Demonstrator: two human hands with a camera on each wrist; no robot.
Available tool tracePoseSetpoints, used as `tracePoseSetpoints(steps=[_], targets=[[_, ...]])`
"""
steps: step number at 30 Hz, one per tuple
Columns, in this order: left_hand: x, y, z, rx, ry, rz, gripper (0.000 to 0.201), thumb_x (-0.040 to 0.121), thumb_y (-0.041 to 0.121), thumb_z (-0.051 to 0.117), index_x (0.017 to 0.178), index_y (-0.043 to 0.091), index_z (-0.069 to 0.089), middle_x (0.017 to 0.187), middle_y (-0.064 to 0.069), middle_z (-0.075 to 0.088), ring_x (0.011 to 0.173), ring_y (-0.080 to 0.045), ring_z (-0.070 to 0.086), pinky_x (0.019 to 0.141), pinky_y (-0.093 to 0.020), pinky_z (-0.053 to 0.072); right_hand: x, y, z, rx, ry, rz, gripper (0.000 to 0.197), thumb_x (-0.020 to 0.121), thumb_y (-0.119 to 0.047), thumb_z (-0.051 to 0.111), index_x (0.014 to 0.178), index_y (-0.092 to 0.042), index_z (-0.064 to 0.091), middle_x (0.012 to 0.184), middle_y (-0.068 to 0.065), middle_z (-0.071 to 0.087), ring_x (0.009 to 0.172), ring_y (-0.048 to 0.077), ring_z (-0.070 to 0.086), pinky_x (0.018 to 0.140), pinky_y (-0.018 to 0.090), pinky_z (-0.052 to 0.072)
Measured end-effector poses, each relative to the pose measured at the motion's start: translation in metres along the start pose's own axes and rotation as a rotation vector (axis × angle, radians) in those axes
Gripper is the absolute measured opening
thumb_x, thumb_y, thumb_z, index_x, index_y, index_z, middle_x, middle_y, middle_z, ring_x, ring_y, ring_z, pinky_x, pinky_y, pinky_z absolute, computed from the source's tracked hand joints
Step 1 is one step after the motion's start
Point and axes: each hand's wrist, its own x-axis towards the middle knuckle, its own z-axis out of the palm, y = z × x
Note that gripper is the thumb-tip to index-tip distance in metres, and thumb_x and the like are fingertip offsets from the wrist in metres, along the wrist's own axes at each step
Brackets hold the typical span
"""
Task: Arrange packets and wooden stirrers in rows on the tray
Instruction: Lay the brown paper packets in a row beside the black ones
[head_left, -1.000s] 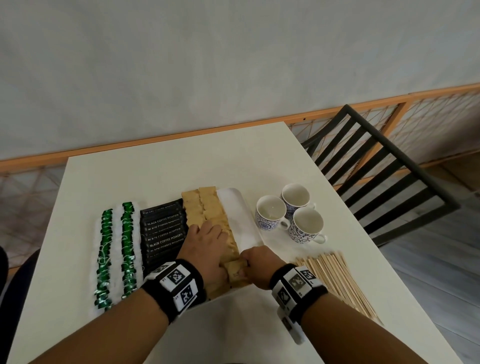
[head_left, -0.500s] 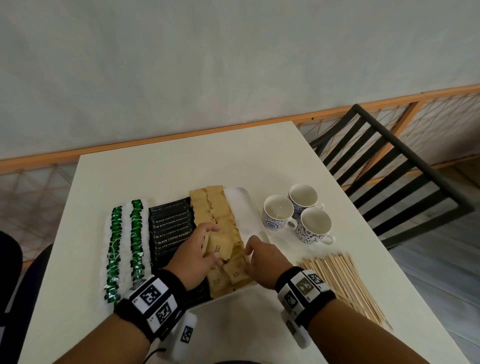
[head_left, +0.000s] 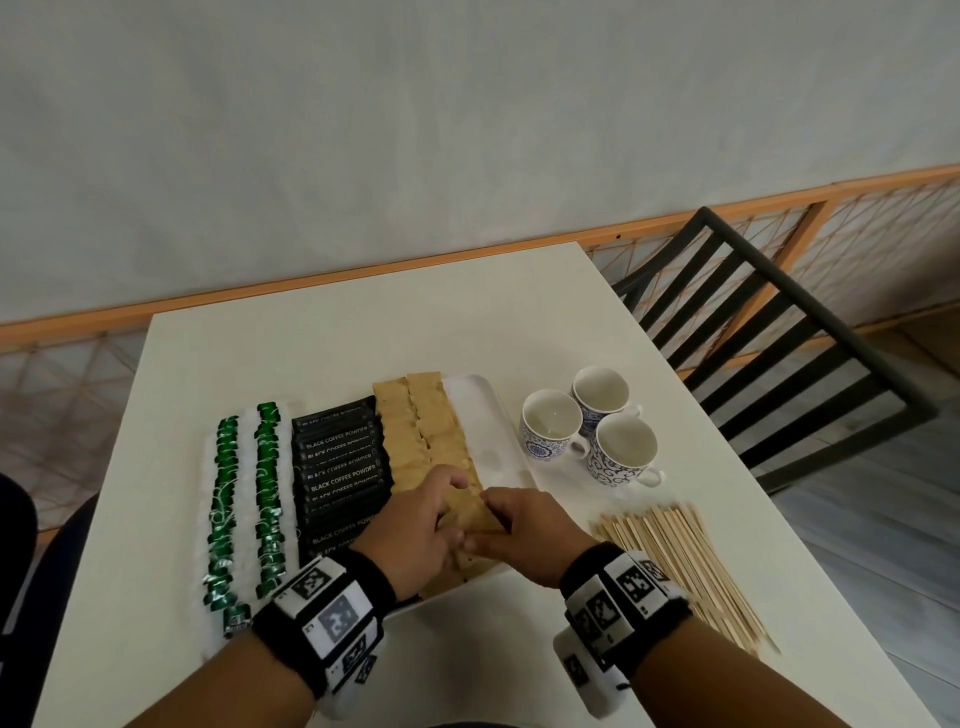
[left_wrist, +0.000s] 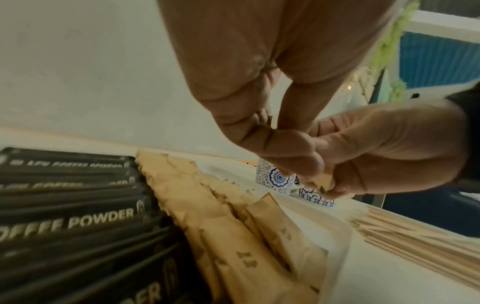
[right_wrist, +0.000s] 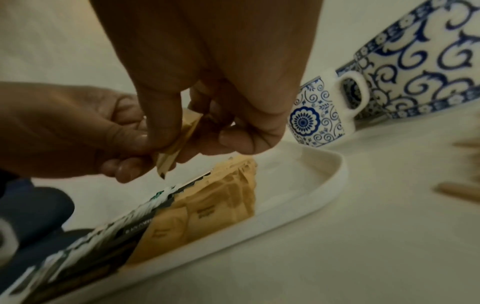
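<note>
A white tray (head_left: 501, 436) holds rows of green packets (head_left: 247, 499), black coffee packets (head_left: 340, 467) and brown packets (head_left: 421, 431); its right strip is bare. Both hands meet just above the tray's near end. My left hand (head_left: 447, 519) and right hand (head_left: 498, 525) pinch one brown packet (head_left: 470, 512) between them. The right wrist view shows that packet (right_wrist: 179, 144) edge-on between thumbs and fingers, off the tray rim (right_wrist: 324, 191). Wooden stirrers (head_left: 691, 561) lie in a loose pile on the table to the right of the tray.
Three blue-patterned cups (head_left: 587, 431) stand close to the tray's right side, behind the stirrers. A black slatted chair (head_left: 769, 338) sits past the table's right edge. The white table (head_left: 363, 322) stretches back to a wall.
A second ago both hands rested on the brown packets at the tray's near end. The left hand then lifted one packet, and the right hand came over to pinch it too.
</note>
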Motion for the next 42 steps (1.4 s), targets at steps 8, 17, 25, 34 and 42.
tracePoseSetpoints(steps=[8, 17, 25, 34, 42], targets=[[0.014, 0.009, 0.011, 0.613, -0.01, 0.083, 0.037, 0.086, 0.04, 0.059, 0.119, 0.03, 0.047, 0.115, 0.006, 0.054, 0.107, -0.019, 0.049, 0.087, -0.033, 0.039, -0.009, 0.026, -0.012, -0.198, 0.012, 0.143, 0.026, 0.091, -0.038, 0.059, 0.075, -0.019, 0.055, 0.082, 0.002, 0.059, 0.08, 0.02, 0.053, 0.071, 0.03, 0.04], [0.029, 0.006, 0.019, 0.844, -0.078, 0.023, 0.039, 0.086, 0.043, 0.057, 0.119, 0.026, 0.045, 0.126, 0.003, 0.048, 0.119, -0.022, 0.039, 0.097, -0.037, 0.032, -0.018, 0.036, -0.007, -0.155, 0.076, 0.192, 0.034, 0.088, -0.032, 0.065, 0.062, -0.034, 0.041, 0.08, -0.007, 0.058, 0.075, 0.014, 0.049, 0.056, 0.013, 0.032], [0.039, 0.0, 0.013, 0.785, -0.075, 0.026, 0.031, 0.08, 0.034, 0.06, 0.109, 0.03, 0.049, 0.118, 0.01, 0.054, 0.116, -0.018, 0.04, 0.097, -0.035, 0.032, -0.005, 0.026, 0.007, -0.219, 0.008, 0.187, 0.02, 0.089, -0.032, 0.061, 0.071, -0.025, 0.061, 0.086, 0.005, 0.062, 0.079, 0.02, 0.05, 0.062, 0.025, 0.034], [0.04, -0.001, 0.01, 0.737, -0.047, 0.05, 0.03, 0.086, 0.016, 0.052, 0.111, 0.032, 0.052, 0.117, 0.011, 0.056, 0.116, -0.017, 0.04, 0.095, -0.032, 0.031, 0.007, 0.011, 0.012, -0.511, -0.119, 0.268, 0.013, 0.091, -0.022, 0.051, 0.078, -0.025, 0.049, 0.088, 0.0, 0.05, 0.093, 0.026, 0.054, 0.076, 0.033, 0.039], [0.038, 0.001, 0.008, 0.703, -0.052, 0.041, 0.029, 0.089, 0.02, 0.051, 0.115, 0.033, 0.053, 0.119, 0.012, 0.055, 0.118, -0.016, 0.039, 0.098, -0.033, 0.03, 0.016, 0.004, 0.015, -0.558, -0.139, 0.36, 0.01, 0.089, -0.021, 0.056, 0.096, -0.018, 0.061, 0.101, 0.003, 0.062, 0.095, 0.025, 0.06, 0.077, 0.035, 0.046]])
